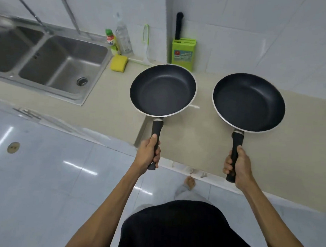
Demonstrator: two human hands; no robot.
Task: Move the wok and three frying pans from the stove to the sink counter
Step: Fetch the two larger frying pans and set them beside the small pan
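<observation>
With the left hand (148,154) and right hand (238,165) each clenched on a pan handle, left pan (163,90) and right pan (249,102) held over the counter (111,108) right of the sink (52,61) could clash rims or clip the far knife block (183,54).

Sink (47,61): left end of desk (195,141)
Sponge (119,62): just right of sink
Knife block (183,54): behind left pan (163,90)
Right pan (249,102): beside left pan, apart

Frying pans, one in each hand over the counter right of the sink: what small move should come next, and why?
Probably lower both pans onto the beige counter. The left hand and right hand each grip a handle, the left frying pan and right frying pan look empty, and the sink sits just left.
</observation>
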